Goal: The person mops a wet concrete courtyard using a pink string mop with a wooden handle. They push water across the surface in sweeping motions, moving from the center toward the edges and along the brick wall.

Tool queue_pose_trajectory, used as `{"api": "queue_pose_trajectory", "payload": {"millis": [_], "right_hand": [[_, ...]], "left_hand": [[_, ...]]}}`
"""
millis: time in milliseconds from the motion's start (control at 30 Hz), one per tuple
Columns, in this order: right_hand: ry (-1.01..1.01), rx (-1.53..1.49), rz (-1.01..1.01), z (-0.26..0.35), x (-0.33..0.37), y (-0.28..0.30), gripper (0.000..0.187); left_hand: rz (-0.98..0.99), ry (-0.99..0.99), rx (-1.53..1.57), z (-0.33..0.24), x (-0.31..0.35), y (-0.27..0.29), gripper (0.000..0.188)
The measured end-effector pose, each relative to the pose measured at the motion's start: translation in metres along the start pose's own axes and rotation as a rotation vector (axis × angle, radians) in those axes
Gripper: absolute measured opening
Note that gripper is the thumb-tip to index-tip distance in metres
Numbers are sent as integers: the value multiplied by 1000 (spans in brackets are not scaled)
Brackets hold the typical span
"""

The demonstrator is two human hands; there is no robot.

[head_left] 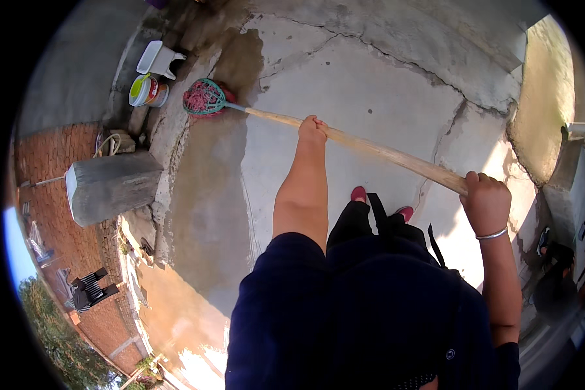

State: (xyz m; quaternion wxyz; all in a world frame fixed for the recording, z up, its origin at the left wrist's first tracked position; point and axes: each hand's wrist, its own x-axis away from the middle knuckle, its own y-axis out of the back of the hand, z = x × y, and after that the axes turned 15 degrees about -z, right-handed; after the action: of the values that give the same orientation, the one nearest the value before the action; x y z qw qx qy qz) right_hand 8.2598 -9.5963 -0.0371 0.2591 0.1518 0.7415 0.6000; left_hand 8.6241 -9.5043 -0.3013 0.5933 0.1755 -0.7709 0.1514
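Note:
A long-handled mop slants across the view, its wooden pole running from the far left toward me on the right. Its head is a teal plastic cage with pink strands, down at the wet part of the floor. My left hand is closed around the middle of the pole, the arm stretched out ahead. Around the pole's near end my right hand is closed, close to my right side, with a metal bangle at the wrist.
Cracked concrete floor bears a dark wet band on the left. Beyond the mop head stand a white bucket and a white plastic stool. A grey block juts from the left; a person in dark clothing is at right.

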Motion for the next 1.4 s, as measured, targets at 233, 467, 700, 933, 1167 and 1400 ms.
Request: {"api": "queue_pose_trajectory", "payload": {"millis": [233, 467, 700, 933, 1167, 1400], "right_hand": [[127, -72, -69, -154, -139, -33, 21], [122, -57, -26, -320, -225, -72, 13], [114, 51, 52, -424, -289, -82, 12], [-97, 259, 131, -426, -308, -95, 13], [-201, 234, 137, -311, -465, -124, 14], [-135, 110, 40, -196, -599, -170, 23]], "left_hand": [[124, -19, 175, 32, 44, -144, 15], [-80, 61, 292, 152, 82, -229, 18], [-335, 234, 143, 276, 51, -297, 11], [-284, 322, -51, 284, 45, -398, 2], [-33, 174, -247, 129, -38, -565, 17], [56, -21, -152, -85, -61, -674, 21]]}}
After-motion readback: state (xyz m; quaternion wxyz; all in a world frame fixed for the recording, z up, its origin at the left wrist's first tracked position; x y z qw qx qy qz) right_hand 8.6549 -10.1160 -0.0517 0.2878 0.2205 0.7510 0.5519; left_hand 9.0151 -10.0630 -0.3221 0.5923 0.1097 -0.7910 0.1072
